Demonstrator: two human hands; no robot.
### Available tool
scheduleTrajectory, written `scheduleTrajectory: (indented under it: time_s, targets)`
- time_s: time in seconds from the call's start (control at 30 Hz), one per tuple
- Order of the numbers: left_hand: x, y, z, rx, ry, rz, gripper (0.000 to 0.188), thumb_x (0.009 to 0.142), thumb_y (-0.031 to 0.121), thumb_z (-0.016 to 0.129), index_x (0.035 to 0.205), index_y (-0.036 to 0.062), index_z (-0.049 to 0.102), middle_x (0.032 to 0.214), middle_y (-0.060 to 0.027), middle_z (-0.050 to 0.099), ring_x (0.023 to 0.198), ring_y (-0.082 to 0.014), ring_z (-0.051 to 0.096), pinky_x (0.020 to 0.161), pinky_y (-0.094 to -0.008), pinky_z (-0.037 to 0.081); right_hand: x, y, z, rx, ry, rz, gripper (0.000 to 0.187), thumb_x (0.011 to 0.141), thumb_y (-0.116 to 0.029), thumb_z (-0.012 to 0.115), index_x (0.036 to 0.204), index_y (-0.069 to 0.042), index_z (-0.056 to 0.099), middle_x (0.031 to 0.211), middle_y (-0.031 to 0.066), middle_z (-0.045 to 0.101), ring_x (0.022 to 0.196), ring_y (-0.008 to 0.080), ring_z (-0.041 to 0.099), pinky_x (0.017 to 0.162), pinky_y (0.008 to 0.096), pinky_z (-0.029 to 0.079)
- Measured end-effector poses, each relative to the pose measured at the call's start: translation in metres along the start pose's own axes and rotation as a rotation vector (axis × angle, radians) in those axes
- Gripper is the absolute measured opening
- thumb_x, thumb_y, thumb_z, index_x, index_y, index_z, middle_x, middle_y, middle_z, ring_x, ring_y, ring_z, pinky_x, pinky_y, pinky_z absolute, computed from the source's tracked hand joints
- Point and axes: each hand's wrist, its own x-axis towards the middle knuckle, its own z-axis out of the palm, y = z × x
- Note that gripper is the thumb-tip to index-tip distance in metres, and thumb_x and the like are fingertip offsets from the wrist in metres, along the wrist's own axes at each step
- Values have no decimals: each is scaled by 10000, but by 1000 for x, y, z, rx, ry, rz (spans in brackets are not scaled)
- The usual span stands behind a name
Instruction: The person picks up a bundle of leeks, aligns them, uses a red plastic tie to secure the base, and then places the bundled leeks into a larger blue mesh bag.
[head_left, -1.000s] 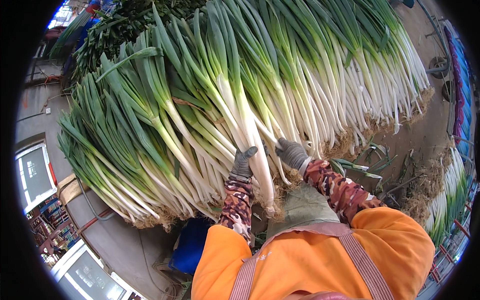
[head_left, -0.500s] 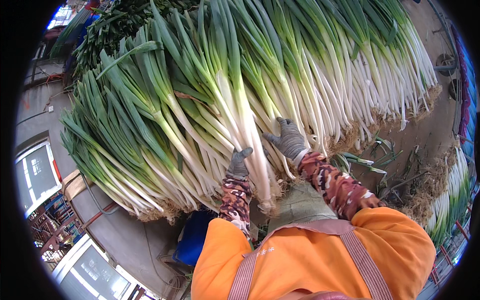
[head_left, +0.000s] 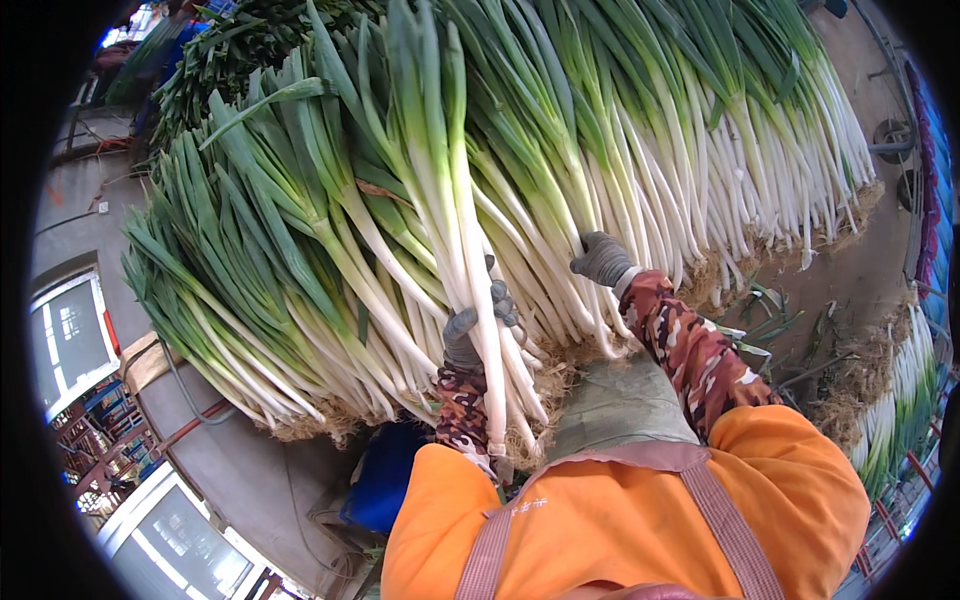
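Observation:
Long green onions (head_left: 530,230) lie side by side in a thick layer before me, green tops pointing away and rooty white ends toward me. My left hand (head_left: 474,328), in a grey glove, is closed around several white stalks near their roots. The held green onions (head_left: 458,225) rest on top of the layer, their lower ends hanging over my left sleeve's inner side. Farther right, my right hand (head_left: 605,260), gloved too, has its fingers curled in against a white stalk at the layer's near edge. Its fingertips are partly hidden.
More green onions (head_left: 903,400) lie at the right, roots toward the pile. Loose leaves (head_left: 768,315) litter the floor. A blue object (head_left: 388,478) sits below the pile's left part. Dark green leaves (head_left: 235,75) are heaped at the back left, near a grey wall with windows (head_left: 72,335).
My left hand has gone from lying beside the stalks, fingers showing, to wrapping around several of them, which shifted left. My right hand moved slightly right and up, its spread fingers now curled.

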Motion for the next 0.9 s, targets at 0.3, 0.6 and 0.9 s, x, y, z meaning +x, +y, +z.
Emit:
scheduleTrajectory:
  time_s: [0.3, 0.6, 0.9]
  targets:
    - [-2, -2, 9, -49, -22, 73, 820, 816, 124, 702, 1489, 34, 242, 1060, -145, 603, 942, -250, 643, 826, -373, 570, -12, -17, 39, 81, 189, 38, 692, 784, -333, 758, 1313, 18, 482, 1279, 247, 570, 1153, 340, 588, 1003, 379, 460]
    - [4, -4, 33, 66, 48, 86, 817, 795, 125, 708, 1469, 8, 261, 1038, -168, 637, 906, -252, 665, 799, -371, 589, -17, 0, -2, 612, -24, 0, 520, 723, -227, 797, 1116, 64, 617, 919, 165, 694, 846, 225, 664, 794, 353, 541]
    - [30, -73, -38, 751, 608, 8, 504, 844, 277, 734, 1226, -17, 587, 1116, -132, 634, 1024, -234, 628, 902, -332, 508, -38, -22, 0, 1028, -85, 124, 833, 803, -490, 765, 1342, 75, 473, 1266, 238, 581, 1214, 326, 535, 1059, 371, 387]
